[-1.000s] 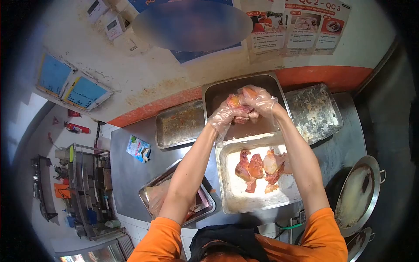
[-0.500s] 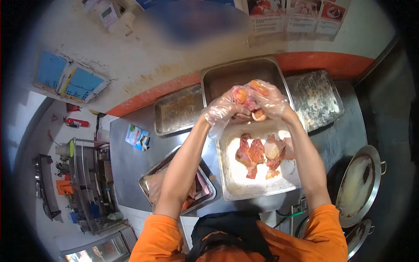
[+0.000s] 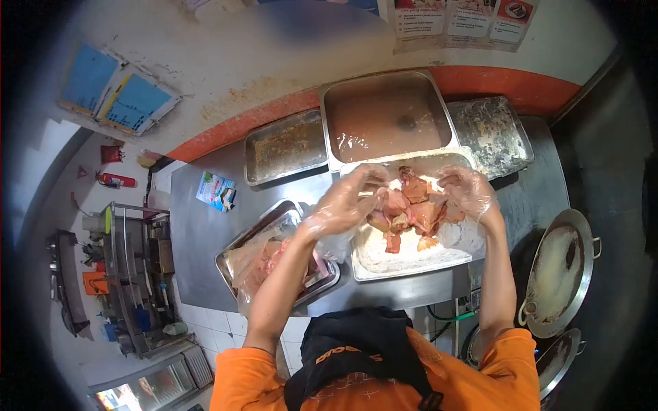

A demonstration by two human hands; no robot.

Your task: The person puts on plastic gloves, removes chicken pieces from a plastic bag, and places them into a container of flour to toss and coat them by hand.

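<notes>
Raw chicken pieces (image 3: pixel 415 209) lie heaped in a white tray (image 3: pixel 363 268) whose bottom is coated with flour. My left hand (image 3: pixel 351 200), in a clear plastic glove, is at the left side of the heap with its fingers apart and bent inward. On the opposite side my right hand (image 3: pixel 469 192), gloved likewise, hovers at the edge of the meat, fingers loosely spread. Neither hand holds anything that I can see. Behind the tray is a deep metal pan (image 3: pixel 384 133) of cloudy pinkish liquid.
A metal tray (image 3: pixel 332 275) with bagged raw meat (image 3: pixel 264 267) stands at the left, partly under my left arm. Shallow metal trays (image 3: pixel 284 147) and an upturned, stained one (image 3: pixel 490 137) flank the pan. A packet (image 3: pixel 216 191) lies on the steel table. Large woks (image 3: pixel 563 274) stand right.
Both hands have come down from over the deep pan and moved apart. The chicken they held now lies on the heap in the floured tray, and the pan's liquid shows.
</notes>
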